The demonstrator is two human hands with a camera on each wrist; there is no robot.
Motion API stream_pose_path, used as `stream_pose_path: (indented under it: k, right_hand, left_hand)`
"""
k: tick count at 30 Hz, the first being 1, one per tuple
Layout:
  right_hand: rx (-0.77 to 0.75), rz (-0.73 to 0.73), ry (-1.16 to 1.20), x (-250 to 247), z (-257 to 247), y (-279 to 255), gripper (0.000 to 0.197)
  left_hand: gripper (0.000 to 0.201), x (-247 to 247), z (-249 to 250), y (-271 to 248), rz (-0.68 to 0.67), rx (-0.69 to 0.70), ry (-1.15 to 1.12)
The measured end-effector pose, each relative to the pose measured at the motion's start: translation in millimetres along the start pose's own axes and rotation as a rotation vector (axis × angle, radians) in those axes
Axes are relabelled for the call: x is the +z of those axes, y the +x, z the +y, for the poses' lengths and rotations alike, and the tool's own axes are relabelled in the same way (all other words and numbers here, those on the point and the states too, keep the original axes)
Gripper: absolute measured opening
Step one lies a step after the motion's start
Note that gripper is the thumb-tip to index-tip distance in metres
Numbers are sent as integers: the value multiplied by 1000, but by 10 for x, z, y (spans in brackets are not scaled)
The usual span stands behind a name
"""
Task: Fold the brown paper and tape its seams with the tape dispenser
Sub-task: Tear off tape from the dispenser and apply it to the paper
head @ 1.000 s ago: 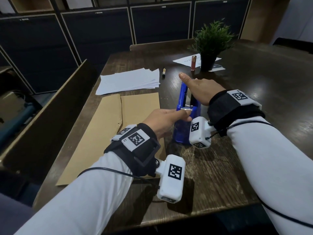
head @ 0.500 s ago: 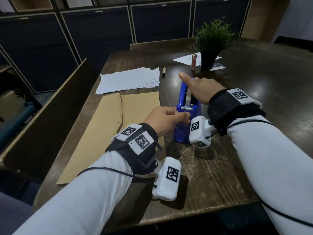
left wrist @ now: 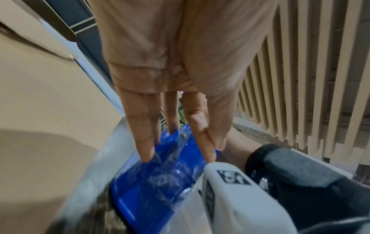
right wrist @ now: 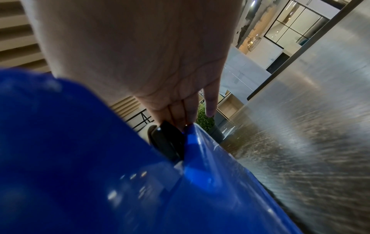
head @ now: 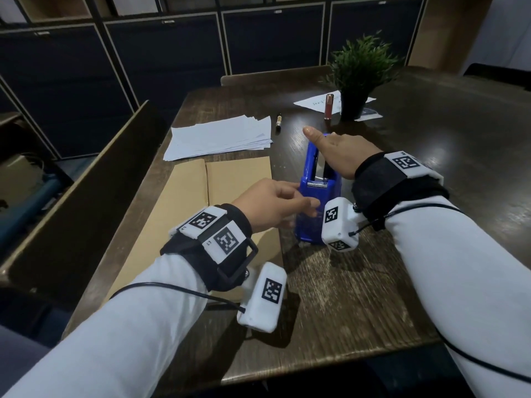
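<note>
A blue tape dispenser (head: 313,225) stands upright on the dark wooden table (head: 359,282), just right of the folded brown paper (head: 235,179). My right hand (head: 336,150) lies flat on top of the dispenser with straight fingers and the thumb stuck out. In the right wrist view its fingers (right wrist: 180,114) rest on the tape roll and the blue body (right wrist: 80,158). My left hand (head: 309,208) is at the dispenser's near face, below the metal cutter (head: 317,184). In the left wrist view thumb and forefinger (left wrist: 210,142) pinch a strip of clear tape (left wrist: 172,167) across the blue dispenser (left wrist: 140,194).
A stack of white sheets (head: 221,136) lies beyond the brown paper, with a pen (head: 278,122) beside it. A potted plant (head: 356,76), a red tube (head: 328,106) and a white sheet (head: 313,103) stand further back. A wooden board (head: 86,202) runs along the table's left side.
My left hand has come down from the cutter along the dispenser's near face and turned at the wrist, drawing clear tape with it. The right hand has stayed on top.
</note>
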State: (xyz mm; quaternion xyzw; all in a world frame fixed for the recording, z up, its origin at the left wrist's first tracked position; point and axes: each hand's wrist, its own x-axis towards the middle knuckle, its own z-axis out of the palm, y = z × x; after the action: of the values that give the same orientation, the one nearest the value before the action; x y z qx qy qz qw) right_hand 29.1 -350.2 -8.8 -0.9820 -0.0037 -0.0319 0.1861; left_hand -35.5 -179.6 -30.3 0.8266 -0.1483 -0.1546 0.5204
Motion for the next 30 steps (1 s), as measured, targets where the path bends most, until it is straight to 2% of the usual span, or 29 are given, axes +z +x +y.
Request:
stream_pose_path:
  k: [4,7,10,13,17,25,30]
  right_hand:
    - [27,-50,11,-49,-24,-55,95]
    - [39,-53,-6,-85,-132,-118,94]
    - [-65,19,-133,-172,-335,-196,80]
    - [-221,2,-199,-251,-610,-389,58]
    - [-303,-57,-52,-171,-846,-627,28]
    - [-302,-161,412,71,-1020,-780,22]
    - [-310,-152,549,141,-1119,-816,20]
  left_hand:
    - [22,-165,-8,-138,52,48,78]
    - [28,-321,-86,-240,98,51,28]
    - [39,-433,-156,-311,173,35,-44]
    - [55,-503,-171,-383,224,9,-110]
    - [66,-574,-181,-491,283,17,-136]
    - [63,-758,-332,-639,364,-2,-135]
    - [64,-809,-384,-680,375,-7,-98]
